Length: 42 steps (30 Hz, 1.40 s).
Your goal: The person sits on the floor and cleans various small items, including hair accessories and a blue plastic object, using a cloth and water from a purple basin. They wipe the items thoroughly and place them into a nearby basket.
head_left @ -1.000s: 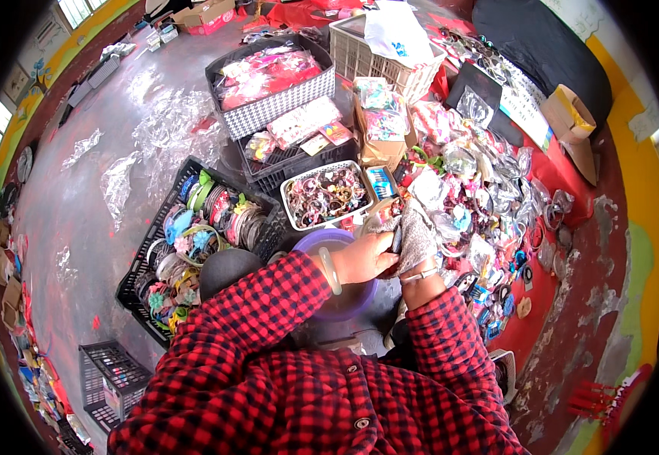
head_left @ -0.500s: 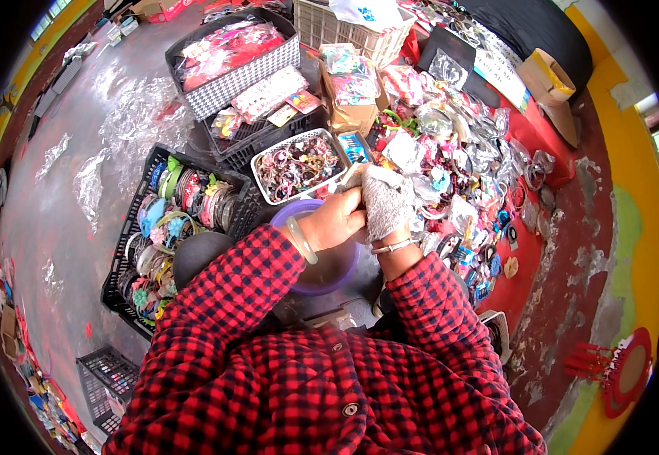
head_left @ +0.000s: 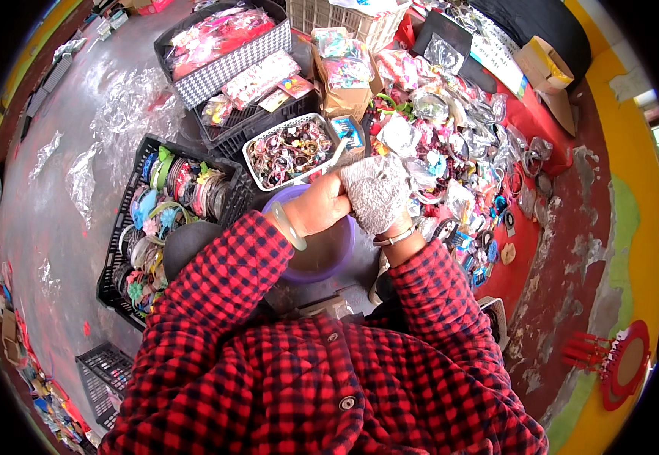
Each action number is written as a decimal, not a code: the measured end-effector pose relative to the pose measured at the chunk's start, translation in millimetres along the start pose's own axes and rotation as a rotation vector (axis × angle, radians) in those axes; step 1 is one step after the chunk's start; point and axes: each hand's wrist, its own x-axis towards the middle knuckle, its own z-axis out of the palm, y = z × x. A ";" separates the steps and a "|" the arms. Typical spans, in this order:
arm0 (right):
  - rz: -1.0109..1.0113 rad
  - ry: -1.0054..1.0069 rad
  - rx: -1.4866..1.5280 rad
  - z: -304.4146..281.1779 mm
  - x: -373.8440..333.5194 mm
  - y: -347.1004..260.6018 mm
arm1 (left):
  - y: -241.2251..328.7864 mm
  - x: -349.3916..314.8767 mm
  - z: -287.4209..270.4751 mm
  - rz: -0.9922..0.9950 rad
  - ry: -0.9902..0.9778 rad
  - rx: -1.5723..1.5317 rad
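Observation:
My left hand (head_left: 316, 206), with a pale bangle at the wrist, is closed, its fingers pressed against the edge of a fuzzy grey cloth (head_left: 377, 191). The cloth covers most of my right hand (head_left: 397, 225), which is bent around beneath it; those fingers are hidden. A pale narrow piece (head_left: 338, 152) shows just above my left hand; I cannot tell whether it is held. Both hands are over the right side of a purple basin (head_left: 342, 262). Right behind them is a white tray (head_left: 256, 168) full of small hair ties and trinkets.
At left stands a black crate (head_left: 123, 220) packed with headbands. Beyond the tray are stacked crates (head_left: 215, 87) of packaged goods and a cardboard box (head_left: 344, 89). A heap of bagged accessories (head_left: 451, 136) spreads over the red surface at right.
Both hands and the cloth have shifted slightly left. The cloth has turned and bunched over my right hand, and my left hand now lies closer against it. The whole view has shifted a little.

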 end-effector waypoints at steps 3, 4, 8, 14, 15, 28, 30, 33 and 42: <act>0.182 0.005 0.117 21.0 -0.2 5.2 | 4.5 -1.4 6.3 -0.078 0.007 -0.007; 0.240 -0.024 0.195 30.1 5.5 9.5 | 1.5 -2.1 2.3 -0.122 -0.030 0.073; 0.915 0.284 1.564 62.2 -10.8 16.6 | -2.9 -7.0 3.9 -0.207 -0.136 -0.023; 0.659 -0.049 1.474 13.3 -7.8 21.0 | -8.1 -1.4 -12.7 -0.155 -0.048 -0.323; 0.276 -0.239 0.738 -2.8 0.9 14.0 | -6.9 -4.7 -10.3 -0.167 -0.001 -0.346; 0.794 0.093 1.539 64.7 -20.3 27.5 | 5.4 -4.6 10.7 -0.192 -0.082 -0.250; 0.689 0.024 1.496 49.6 -18.8 26.0 | 8.7 -3.5 5.0 -0.257 -0.042 -0.289; -0.097 -0.122 0.104 -14.6 8.5 4.5 | 0.6 -4.0 -3.5 -0.069 0.001 0.104; 0.455 0.340 0.782 71.7 -16.7 15.6 | 4.0 -4.1 10.8 -0.132 -0.040 0.125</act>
